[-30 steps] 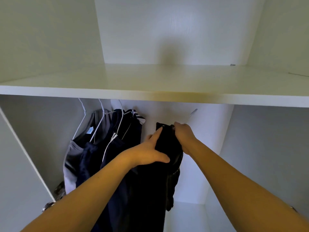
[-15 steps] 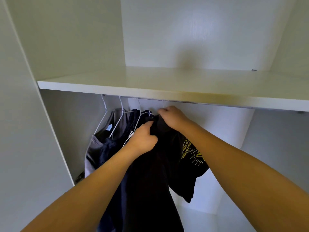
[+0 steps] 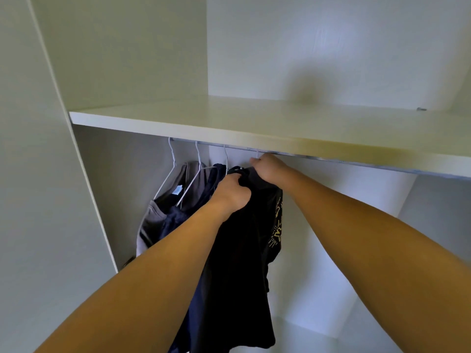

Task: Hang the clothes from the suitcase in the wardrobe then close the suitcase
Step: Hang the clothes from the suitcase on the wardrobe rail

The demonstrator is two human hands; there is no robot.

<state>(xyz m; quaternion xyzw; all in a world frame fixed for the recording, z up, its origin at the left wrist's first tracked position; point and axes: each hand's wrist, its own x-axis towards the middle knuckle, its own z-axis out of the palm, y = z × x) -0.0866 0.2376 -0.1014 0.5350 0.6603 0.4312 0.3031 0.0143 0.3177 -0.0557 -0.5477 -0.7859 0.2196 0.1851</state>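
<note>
Right hand (image 3: 267, 168) has risen from mid-garment to rail (image 3: 331, 159) under shelf (image 3: 229, 123); fingers curled at hanger top, hook now at rail, seating unclear. Left hand (image 3: 233, 192) grips bunched collar of black printed T-shirt (image 3: 244, 250), now spread, just right of hung clothes. Judgement: this garment nearly hung. Count: four white hooks (image 3: 172, 151), three garments already hanging, two hands. Suitcase out of view.
</note>
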